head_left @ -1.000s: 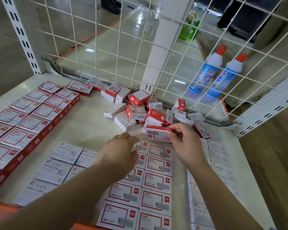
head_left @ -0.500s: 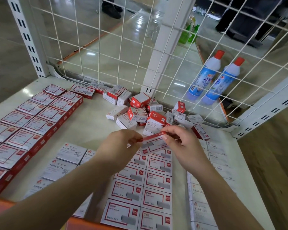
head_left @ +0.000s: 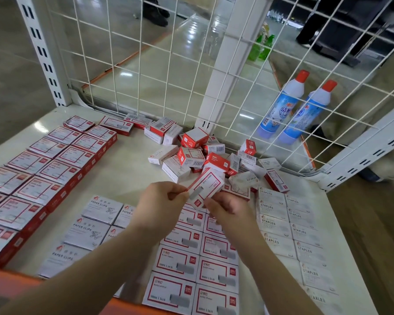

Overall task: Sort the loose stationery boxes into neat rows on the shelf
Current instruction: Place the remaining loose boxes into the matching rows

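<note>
Both hands on one red-and-white staple box (head_left: 205, 188) — left hand (head_left: 162, 201) pinching its left end, right hand (head_left: 228, 210) with fingers curled under the near edge. Held tilted, just above the matching rows (head_left: 191, 264), near the loose pile (head_left: 205, 155) on the shelf (head_left: 123, 176).

- The box (head_left: 205, 188) has come up off the pile (head_left: 205, 155), now tilted above the rows.
- The left hand (head_left: 162, 201) has joined the right hand (head_left: 228, 210), pinching its corner.
</note>
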The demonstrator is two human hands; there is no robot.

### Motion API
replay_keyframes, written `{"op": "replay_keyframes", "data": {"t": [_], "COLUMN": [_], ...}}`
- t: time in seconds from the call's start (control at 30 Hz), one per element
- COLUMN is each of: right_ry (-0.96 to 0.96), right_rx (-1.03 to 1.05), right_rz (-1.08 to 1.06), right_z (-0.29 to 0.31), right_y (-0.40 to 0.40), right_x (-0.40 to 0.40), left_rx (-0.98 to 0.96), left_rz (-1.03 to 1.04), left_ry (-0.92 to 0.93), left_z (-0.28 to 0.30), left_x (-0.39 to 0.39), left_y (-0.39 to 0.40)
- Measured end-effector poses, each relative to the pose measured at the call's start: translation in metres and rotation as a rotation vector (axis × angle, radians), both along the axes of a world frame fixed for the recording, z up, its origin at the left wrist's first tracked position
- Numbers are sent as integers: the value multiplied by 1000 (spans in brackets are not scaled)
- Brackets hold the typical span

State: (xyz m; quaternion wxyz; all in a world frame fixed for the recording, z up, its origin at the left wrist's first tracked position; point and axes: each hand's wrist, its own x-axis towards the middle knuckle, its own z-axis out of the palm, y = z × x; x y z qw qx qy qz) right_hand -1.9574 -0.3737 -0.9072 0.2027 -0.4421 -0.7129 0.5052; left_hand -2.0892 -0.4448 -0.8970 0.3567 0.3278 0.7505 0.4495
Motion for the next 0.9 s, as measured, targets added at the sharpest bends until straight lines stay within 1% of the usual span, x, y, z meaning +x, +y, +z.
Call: {"op": "replay_keyframes", "data": {"t": [0.07,0.13,0.27,0.4,0.63,0.8,0.9], "right_ry": [38,30,-103,-169,-98,-64,-70], "right_rx": [-31,-33,0,15,31,7,-4], "right_rz": [-35,-36,44,98,38,3,32], "right_z": [0,0,0,3,7,11,11], "right_y": [0,1,6,7,10,8,6], "right_x": [-1,1,7,8,7,6,7], "left_rx": [-27,-44,-13,-15,-77,-108,-127], "left_rz": [-22,-48,-56,-91,-207,-162,-124], "left_ry": [-1,-4,-22,-17,-1,-39,-40], "left_z": [0,0,1,3,0,-1,-1], "left_x": [1,1,-6,-15,-16,-10,-8], "left_y": [0,0,4,6,3,-1,0]}}
